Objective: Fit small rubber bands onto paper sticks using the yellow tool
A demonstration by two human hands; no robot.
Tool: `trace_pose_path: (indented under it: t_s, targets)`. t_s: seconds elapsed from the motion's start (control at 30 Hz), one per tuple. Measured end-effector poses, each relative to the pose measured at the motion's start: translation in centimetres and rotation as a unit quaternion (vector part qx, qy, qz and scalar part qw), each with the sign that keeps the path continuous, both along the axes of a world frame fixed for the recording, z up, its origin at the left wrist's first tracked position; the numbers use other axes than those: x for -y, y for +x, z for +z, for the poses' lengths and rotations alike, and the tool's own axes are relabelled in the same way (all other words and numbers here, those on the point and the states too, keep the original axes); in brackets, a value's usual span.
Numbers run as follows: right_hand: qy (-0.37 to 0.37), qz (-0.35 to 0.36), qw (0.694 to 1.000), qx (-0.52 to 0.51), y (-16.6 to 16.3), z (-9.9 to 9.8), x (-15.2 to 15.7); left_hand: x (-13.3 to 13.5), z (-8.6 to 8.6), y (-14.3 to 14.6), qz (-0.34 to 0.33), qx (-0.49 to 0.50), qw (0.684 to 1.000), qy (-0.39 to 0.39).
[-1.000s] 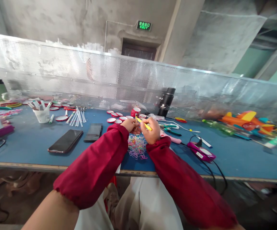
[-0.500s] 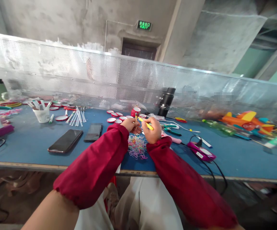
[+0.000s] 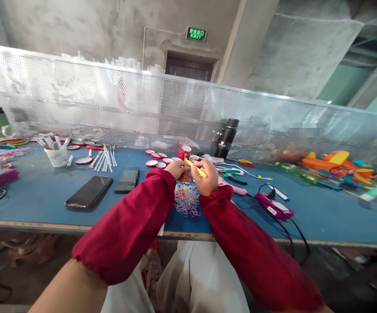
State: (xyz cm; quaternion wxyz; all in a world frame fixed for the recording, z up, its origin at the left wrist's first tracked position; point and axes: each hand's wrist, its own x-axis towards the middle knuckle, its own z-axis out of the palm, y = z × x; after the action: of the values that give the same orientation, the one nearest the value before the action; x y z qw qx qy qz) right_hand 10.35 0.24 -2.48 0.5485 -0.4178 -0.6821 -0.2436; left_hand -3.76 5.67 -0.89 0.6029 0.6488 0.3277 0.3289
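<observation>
My right hand [image 3: 207, 178] is closed around a yellow pen-shaped tool [image 3: 201, 171], its tip pointing up and left. Opposite it, my left hand [image 3: 177, 170] pinches a small upright stick-like piece [image 3: 186, 160], mostly hidden by the fingers. The tool's tip meets or nearly meets this piece; I cannot tell which. Below both hands lies a loose heap of small coloured rubber bands [image 3: 187, 201]. Several round red-rimmed white discs [image 3: 152, 163] and a red stack of discs [image 3: 184, 151] sit just beyond my left hand.
Two phones [image 3: 88, 192] and a cup of markers [image 3: 57, 156] are at the left. A black bottle [image 3: 226, 139] stands behind, near the perforated metal screen [image 3: 110, 104]. Pliers [image 3: 236, 178], a purple corded box [image 3: 274, 207] and an orange toy plane [image 3: 335, 164] lie at the right.
My right hand has moved slightly left with the yellow tool, bringing its tip up to the small piece. My left hand stays almost where it was.
</observation>
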Motion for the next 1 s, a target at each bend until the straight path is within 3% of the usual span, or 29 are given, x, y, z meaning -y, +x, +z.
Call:
trace_pose_path:
  t_s: [1.0]
  targets:
    - [-0.007, 0.003, 1.0, -0.005, 0.02, -0.05, -0.01, 0.14, 0.28, -0.12, 0.008, -0.004, 1.0, -0.018]
